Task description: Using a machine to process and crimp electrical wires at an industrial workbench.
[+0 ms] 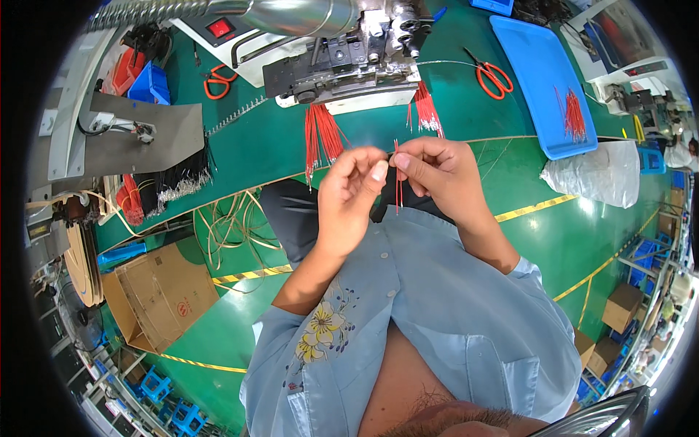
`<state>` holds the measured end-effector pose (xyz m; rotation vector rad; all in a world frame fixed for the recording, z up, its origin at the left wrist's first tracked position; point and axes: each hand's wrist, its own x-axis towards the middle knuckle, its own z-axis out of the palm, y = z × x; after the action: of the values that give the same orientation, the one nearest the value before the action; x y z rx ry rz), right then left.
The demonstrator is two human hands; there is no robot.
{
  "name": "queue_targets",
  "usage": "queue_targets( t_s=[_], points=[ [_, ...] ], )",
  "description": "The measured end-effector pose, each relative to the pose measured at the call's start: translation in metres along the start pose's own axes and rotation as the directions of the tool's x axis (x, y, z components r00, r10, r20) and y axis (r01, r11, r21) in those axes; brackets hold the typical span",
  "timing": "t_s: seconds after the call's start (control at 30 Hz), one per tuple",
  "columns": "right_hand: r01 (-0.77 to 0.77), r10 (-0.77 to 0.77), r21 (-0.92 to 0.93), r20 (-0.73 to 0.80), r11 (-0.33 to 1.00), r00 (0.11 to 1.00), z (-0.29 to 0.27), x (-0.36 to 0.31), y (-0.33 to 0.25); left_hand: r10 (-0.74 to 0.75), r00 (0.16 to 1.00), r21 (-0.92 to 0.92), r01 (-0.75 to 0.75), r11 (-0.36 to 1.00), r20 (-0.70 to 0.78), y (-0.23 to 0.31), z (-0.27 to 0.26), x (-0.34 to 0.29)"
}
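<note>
Just beyond the table's front edge, in front of my body, my two hands meet. My right hand (443, 175) pinches a few short red wires (399, 191) between thumb and forefinger; they hang roughly upright, with pale ends. My left hand (351, 193) is closed beside them, its thumb and fingertips drawn together close to the wires; what lies between them, if anything, is too small to tell. Ahead stands a metal bench machine (342, 69). A bundle of red wires (320, 135) hangs below its left part, and another red bundle (425, 109) lies at its right.
Orange-handled scissors (494, 80) lie right of the machine, near a blue tray (542, 87) holding red wires. Another orange-handled tool (218, 81) lies to the left. Black wires (182, 178) hang off a grey metal plate (145, 135). A cardboard box (164, 291) stands on the floor.
</note>
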<state>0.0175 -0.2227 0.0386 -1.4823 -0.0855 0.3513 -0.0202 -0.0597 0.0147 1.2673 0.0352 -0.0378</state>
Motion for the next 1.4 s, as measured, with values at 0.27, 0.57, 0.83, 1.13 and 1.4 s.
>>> queue_targets(
  t_s=[0.27,0.57,0.83,1.13,1.4],
  points=[
    [-0.003,0.013,-0.221,0.043,0.975,0.999,0.002,-0.007,-0.002,-0.032,0.998,-0.085,0.037,0.996,0.053,0.007,-0.004,0.016],
    [0.198,-0.232,-0.375,-0.047,0.906,0.972,0.013,0.0,0.002,-0.087,0.996,-0.243,0.082,0.966,-0.007,-0.004,-0.005,0.022],
    [0.128,-0.175,-0.217,-0.211,0.968,0.962,0.006,0.054,-0.007,-0.133,0.991,-0.239,0.128,0.962,-0.002,-0.008,-0.004,0.019],
    [0.118,-0.153,-0.15,-0.244,0.982,0.958,0.005,0.066,-0.004,-0.168,0.985,-0.277,0.174,0.945,0.044,-0.014,-0.006,0.015],
    [0.142,-0.187,-0.189,-0.246,0.972,0.951,0.005,0.068,-0.003,-0.156,0.987,-0.252,0.163,0.954,0.047,-0.013,-0.006,0.017]
  ],
)
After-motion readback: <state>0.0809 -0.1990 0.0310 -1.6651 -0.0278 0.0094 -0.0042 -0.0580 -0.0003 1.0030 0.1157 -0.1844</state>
